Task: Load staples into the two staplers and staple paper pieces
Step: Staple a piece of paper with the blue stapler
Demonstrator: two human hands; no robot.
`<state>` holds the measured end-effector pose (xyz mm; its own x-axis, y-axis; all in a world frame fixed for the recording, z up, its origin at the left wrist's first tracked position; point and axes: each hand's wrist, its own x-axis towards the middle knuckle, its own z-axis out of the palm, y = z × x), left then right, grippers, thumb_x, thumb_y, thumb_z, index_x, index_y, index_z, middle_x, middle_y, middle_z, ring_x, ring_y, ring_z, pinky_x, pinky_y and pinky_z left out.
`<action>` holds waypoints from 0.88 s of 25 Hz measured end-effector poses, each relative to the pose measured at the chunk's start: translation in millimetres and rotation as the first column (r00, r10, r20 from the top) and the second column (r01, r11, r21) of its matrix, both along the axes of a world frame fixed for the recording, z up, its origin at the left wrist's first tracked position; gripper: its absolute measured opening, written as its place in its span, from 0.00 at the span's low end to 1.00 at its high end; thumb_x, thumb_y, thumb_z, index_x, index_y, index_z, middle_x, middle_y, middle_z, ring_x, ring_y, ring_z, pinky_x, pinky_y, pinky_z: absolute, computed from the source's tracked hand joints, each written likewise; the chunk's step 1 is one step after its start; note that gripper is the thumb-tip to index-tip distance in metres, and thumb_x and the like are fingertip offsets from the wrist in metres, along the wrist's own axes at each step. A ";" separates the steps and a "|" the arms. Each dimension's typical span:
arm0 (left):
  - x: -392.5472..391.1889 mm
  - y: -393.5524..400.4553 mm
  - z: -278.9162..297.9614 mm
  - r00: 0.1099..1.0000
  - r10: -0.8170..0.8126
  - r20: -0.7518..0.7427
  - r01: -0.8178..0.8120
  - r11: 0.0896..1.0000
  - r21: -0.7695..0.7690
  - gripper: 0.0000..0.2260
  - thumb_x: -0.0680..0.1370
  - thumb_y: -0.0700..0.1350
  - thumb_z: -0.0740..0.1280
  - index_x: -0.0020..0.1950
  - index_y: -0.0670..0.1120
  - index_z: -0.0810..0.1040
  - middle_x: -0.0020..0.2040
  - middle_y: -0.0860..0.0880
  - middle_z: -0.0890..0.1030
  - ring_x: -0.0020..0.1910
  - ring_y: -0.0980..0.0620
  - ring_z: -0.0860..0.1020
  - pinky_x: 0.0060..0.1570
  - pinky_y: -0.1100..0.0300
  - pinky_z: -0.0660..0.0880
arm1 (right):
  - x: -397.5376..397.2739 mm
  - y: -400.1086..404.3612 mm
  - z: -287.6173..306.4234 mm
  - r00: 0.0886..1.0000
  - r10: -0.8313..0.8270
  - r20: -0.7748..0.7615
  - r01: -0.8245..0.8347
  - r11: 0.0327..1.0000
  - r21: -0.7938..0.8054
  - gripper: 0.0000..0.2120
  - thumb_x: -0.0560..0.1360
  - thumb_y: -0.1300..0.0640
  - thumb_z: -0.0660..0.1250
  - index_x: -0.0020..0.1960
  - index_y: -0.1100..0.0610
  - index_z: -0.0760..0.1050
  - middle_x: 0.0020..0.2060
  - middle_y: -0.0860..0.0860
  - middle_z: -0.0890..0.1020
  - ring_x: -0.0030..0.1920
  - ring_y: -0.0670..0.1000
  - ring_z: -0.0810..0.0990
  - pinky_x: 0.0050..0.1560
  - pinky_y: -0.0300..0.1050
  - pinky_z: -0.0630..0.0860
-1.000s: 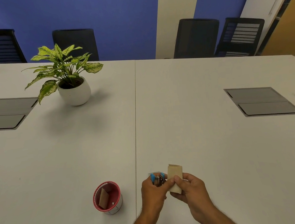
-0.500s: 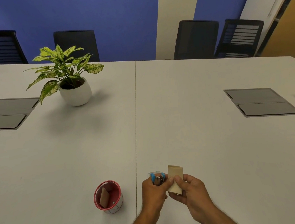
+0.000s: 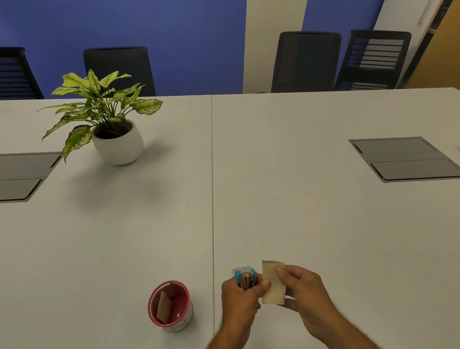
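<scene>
While the white table (image 3: 279,184) spreads wide and mostly bare, the work sits at its near edge: the right hand (image 3: 306,293) pinches a tan paper piece (image 3: 273,284) upright, long axis running away from the person, and the left hand (image 3: 241,301) is clenched around a small blue stapler (image 3: 244,277) — mouth just left of the paper's edge, so the paper likely slides leftward; a red cup (image 3: 169,306) stands further left, well apart

Blue stapler (image 3: 244,277), tan paper piece (image 3: 273,284), red-rimmed cup (image 3: 170,306), speckled green plant (image 3: 97,102), white pot (image 3: 118,145)
</scene>
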<state>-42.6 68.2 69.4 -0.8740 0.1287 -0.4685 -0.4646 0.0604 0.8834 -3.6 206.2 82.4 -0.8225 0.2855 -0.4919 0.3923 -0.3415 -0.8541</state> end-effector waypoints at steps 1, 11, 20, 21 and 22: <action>-0.1 -0.1 -0.3 1.000 -0.005 0.002 0.005 1.000 0.002 0.06 0.72 0.42 0.76 0.45 0.43 0.81 0.36 0.47 0.81 0.29 0.54 0.75 0.27 0.66 0.72 | -0.7 -0.5 0.3 1.000 -0.011 -0.017 0.011 1.000 0.011 0.08 0.78 0.57 0.68 0.47 0.59 0.85 0.44 0.57 0.88 0.44 0.56 0.88 0.38 0.48 0.83; 3.4 -2.0 -1.3 1.000 0.015 0.016 -0.015 1.000 0.004 0.06 0.72 0.42 0.77 0.45 0.44 0.81 0.37 0.48 0.83 0.32 0.54 0.78 0.30 0.64 0.74 | -5.5 -0.4 -2.3 0.999 -0.032 -0.008 0.032 0.999 -0.019 0.07 0.77 0.60 0.70 0.45 0.63 0.85 0.45 0.61 0.87 0.45 0.61 0.87 0.39 0.51 0.84; 0.1 -5.6 -3.5 0.994 0.114 0.003 -0.114 0.993 0.036 0.05 0.72 0.38 0.76 0.46 0.40 0.82 0.42 0.43 0.85 0.40 0.47 0.84 0.34 0.60 0.80 | 3.9 8.1 -3.9 0.966 0.198 0.165 -0.225 0.961 0.162 0.10 0.76 0.61 0.71 0.45 0.69 0.82 0.40 0.63 0.87 0.40 0.60 0.88 0.37 0.46 0.83; 0.3 -4.7 -4.1 0.993 0.117 -0.002 -0.117 0.993 0.034 0.05 0.72 0.38 0.76 0.46 0.40 0.82 0.42 0.43 0.85 0.40 0.47 0.84 0.34 0.60 0.80 | 3.7 6.3 -4.3 0.971 0.185 0.154 -0.212 0.961 0.176 0.09 0.76 0.62 0.71 0.44 0.69 0.81 0.39 0.64 0.87 0.39 0.59 0.87 0.36 0.46 0.83; 0.6 -4.1 -4.8 0.993 0.120 -0.007 -0.120 0.992 0.033 0.05 0.72 0.38 0.76 0.45 0.41 0.82 0.42 0.44 0.85 0.40 0.48 0.84 0.33 0.61 0.80 | 3.3 4.7 -4.3 0.975 0.172 0.142 -0.197 0.962 0.189 0.09 0.76 0.62 0.71 0.44 0.69 0.81 0.39 0.64 0.86 0.37 0.59 0.87 0.36 0.46 0.83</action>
<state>-41.9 64.1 64.6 -0.8882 0.0376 -0.4579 -0.4589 -0.0242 0.8881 -0.4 210.9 78.1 -0.8069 0.2374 -0.5408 0.5386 -0.0801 -0.8387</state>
